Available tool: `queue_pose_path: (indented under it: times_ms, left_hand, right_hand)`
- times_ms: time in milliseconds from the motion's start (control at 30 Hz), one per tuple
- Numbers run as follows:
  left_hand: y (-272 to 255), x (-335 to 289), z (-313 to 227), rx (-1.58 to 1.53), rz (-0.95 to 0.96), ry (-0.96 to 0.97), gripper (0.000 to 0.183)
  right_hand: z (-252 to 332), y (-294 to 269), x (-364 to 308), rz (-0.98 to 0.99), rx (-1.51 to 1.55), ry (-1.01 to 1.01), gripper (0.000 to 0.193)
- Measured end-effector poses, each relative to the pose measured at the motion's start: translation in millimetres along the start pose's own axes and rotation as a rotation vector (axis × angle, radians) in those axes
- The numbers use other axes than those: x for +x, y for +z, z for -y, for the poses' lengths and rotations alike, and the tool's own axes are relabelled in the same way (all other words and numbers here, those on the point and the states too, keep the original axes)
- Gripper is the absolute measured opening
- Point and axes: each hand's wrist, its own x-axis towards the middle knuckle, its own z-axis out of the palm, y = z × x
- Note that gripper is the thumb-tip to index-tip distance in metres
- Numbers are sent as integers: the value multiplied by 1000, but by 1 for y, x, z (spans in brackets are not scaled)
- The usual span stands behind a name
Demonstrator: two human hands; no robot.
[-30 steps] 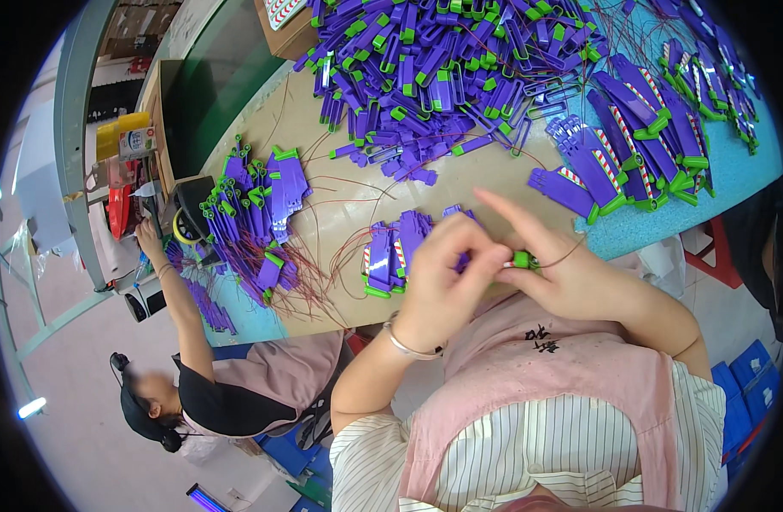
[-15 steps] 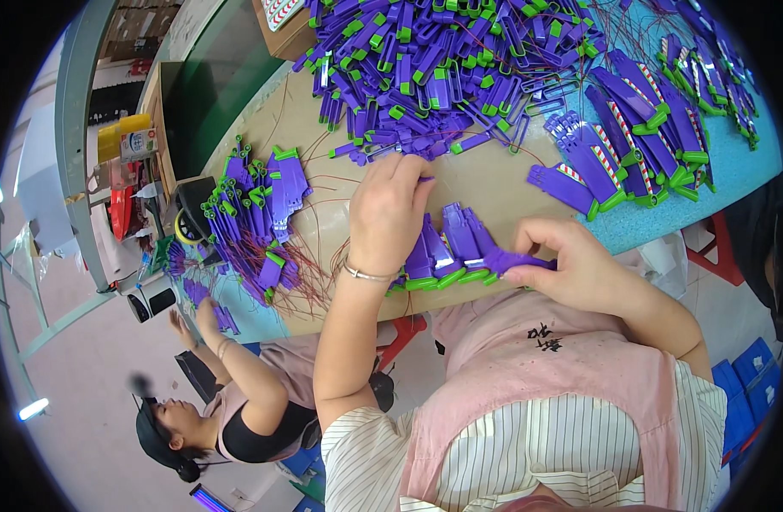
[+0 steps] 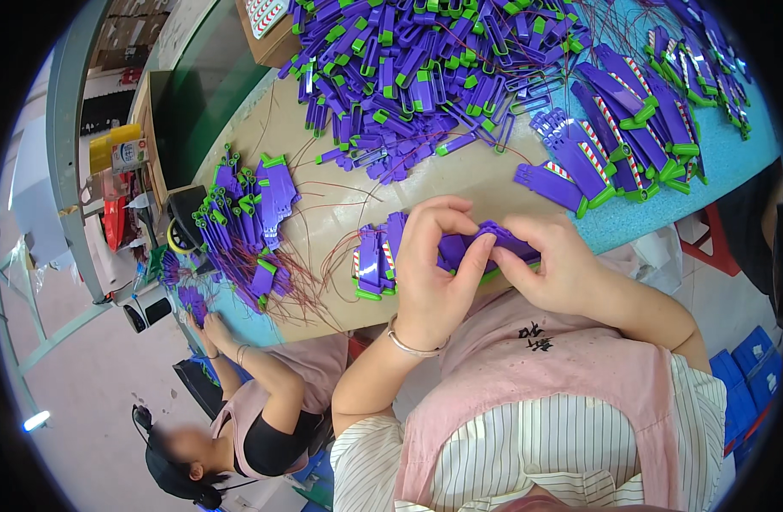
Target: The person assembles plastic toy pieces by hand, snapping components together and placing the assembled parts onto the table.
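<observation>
Close to the table's near edge, my left hand (image 3: pixel 438 269) and my right hand (image 3: pixel 555 263) meet, thumb tips almost touching. Both are closed in a pinch on a flat purple plastic piece (image 3: pixel 512 242), which the fingers partly cover. Beside and partly behind my left hand lie several purple pieces with green ends (image 3: pixel 372 263), some bearing a red-and-white striped strip. More purple and green shows under my hands, mostly hidden.
A big heap of purple and green plastic parts (image 3: pixel 408 77) fills the far middle. Striped purple pieces (image 3: pixel 592 158) lie in stacks at right. Bundles with thin red wires (image 3: pixel 242 213) lie at left, near a co-worker (image 3: pixel 255 392). A carton (image 3: pixel 272 38) stands at the far left.
My left hand has come back from the heap toward me and joined my right hand at the purple piece. The co-worker's hands have come together over purple pieces.
</observation>
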Motion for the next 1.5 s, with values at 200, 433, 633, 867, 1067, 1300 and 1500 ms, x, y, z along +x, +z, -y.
queue_pose_path:
  times_ms: [200,433,633,867,1067,1300,1500]
  left_hand:
    - [2,0,7,-192,167,-192,11]
    - [2,16,-8,-34,265,-260,8]
    - [-3,52,20,650,61,275,20]
    - [-1,72,34,855,58,426,16]
    - [-19,36,23,585,40,180,23]
    - [-14,7,18,457,182,176,24]
    - [-12,4,7,-572,78,-260,21]
  right_hand:
    - [-2,-8,-3,-3,-59,-22,13]
    - [-11,-17,-7,26,-211,-58,17]
    - [-4,-32,-2,-317,-1024,-134,28]
    - [-15,-24,-6,-223,-1056,-83,34]
    - [-13,-25,-1,-224,-1091,-125,32]
    - [-15,-29,5,-185,-718,-100,16]
    - [3,-15,-1,197,689,415,24]
